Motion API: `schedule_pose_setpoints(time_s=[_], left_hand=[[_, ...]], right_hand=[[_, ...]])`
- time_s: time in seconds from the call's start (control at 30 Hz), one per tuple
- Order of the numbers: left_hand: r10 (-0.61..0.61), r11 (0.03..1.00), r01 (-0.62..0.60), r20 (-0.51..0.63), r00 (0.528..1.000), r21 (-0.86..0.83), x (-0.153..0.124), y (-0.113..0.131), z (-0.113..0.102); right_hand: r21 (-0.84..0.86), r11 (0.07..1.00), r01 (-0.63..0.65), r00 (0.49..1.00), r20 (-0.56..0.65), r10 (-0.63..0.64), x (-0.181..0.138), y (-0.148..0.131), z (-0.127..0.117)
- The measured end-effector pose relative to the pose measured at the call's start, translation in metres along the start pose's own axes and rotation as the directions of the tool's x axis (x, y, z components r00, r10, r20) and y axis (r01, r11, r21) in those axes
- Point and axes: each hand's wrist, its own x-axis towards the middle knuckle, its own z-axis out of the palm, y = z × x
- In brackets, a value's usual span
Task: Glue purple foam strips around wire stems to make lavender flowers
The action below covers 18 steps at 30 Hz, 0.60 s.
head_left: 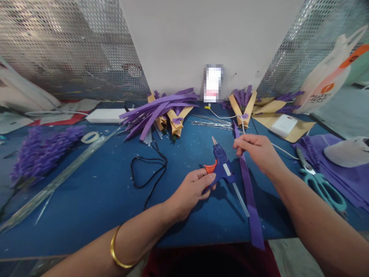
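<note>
My left hand [198, 184] grips a blue hot glue gun [221, 163] by its handle, with fingers at the orange trigger [211, 167]. Its nozzle points up and away from me, and a clear glue stick [241, 200] sticks out of the back. To the right of the gun, my right hand [256, 152] has its thumb and fingers closed in a pinch on a long purple strip [249, 196]. A short end of the strip shows beyond the fingertips, while the rest runs toward the table's front edge. The fingertips partly hide the strip.
Behind lie a pile of purple strips [161, 109], small wrapped bouquets [242, 102], thin wires [213, 123] and a propped phone [212, 82]. Teal-handled scissors [323, 186] and a white power bank [284, 125] are at right. Purple flowers [43, 152], a wire bundle [66, 175] and a black cord [150, 159] are left.
</note>
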Motion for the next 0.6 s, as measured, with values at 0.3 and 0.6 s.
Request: schedule_pose_setpoints(time_s=[0.3,0.6], left_hand=[[0.022,1.000,-0.022,-0.031,0.999,-0.005,0.000,0.002,0.000],[0.013,0.999,-0.013,-0.010,1.000,0.035,-0.001,0.001,-0.001]], right_hand=[[-0.062,0.997,0.045,0.986,0.165,-0.034,-0.006,-0.004,0.001],[-0.082,0.997,0.009,0.990,0.139,0.003,-0.013,-0.005,0.019]])
